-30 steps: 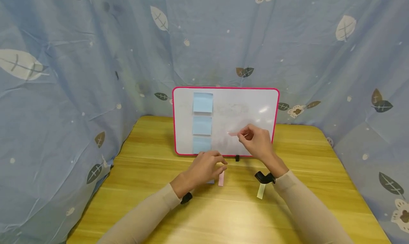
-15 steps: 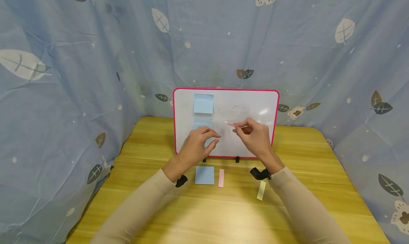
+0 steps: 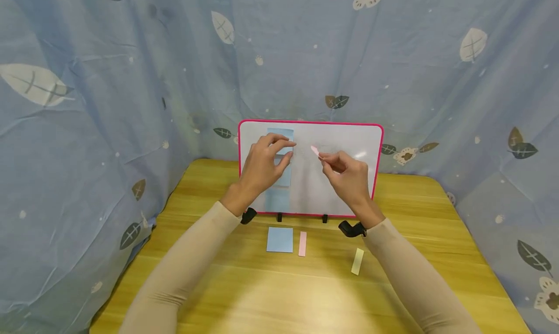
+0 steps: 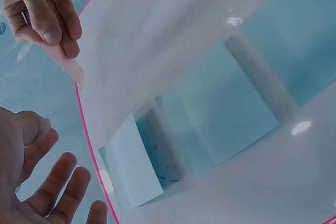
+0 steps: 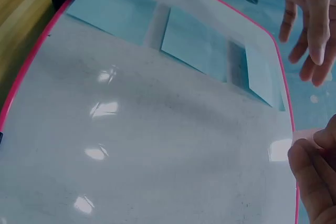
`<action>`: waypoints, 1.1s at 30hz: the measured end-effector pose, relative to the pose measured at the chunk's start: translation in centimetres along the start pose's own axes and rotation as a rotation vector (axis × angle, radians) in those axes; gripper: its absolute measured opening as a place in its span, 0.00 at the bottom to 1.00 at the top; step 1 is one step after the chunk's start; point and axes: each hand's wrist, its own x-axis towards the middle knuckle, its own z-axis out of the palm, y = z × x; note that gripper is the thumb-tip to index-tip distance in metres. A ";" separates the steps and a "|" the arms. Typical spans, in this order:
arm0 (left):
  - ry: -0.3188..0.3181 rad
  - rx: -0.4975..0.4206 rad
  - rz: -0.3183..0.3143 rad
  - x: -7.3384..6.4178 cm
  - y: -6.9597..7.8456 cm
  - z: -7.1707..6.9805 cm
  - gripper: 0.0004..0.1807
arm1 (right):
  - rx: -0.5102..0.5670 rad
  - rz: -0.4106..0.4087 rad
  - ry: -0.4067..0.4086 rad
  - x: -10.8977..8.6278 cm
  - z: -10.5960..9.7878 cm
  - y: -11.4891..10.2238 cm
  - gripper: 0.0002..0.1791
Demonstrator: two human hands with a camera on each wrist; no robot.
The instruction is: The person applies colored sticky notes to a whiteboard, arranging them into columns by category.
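A pink sticky-note strip is pinched between the thumb and fingers of my right hand, its free end pointing up and left before the whiteboard. My left hand holds nothing; its fingers are loosely bent in front of the board's left side. That hand partly covers the column of three blue sticky notes on the board. In the left wrist view, the middle blue note lies fairly flat, while the top note lifts off at its lower edge.
On the wooden table before the board lie a blue sticky-note pad, a pink strip pad and a yellow strip pad. Black feet support the pink-framed board. A patterned blue curtain hangs behind and at both sides.
My left hand has risen from over the blue pad to the upper blue note, uncovering the pad. My right hand has moved slightly up with the pink strip, which now tilts upward.
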 end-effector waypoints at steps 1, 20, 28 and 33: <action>0.001 0.001 -0.004 0.4 -0.1 0.0 0.13 | 0.002 -0.008 0.009 0.1 0.1 0.1 0.03; -0.107 0.166 -0.135 6.3 -1.5 2.0 0.24 | -0.098 -0.111 0.092 2.5 3.2 1.3 0.03; -0.137 0.165 -0.232 7.2 -0.7 3.2 0.25 | -0.162 -0.135 0.107 2.7 3.9 1.5 0.04; -0.110 0.159 -0.280 7.4 -0.2 3.8 0.26 | -0.194 -0.149 0.100 2.7 4.1 1.6 0.04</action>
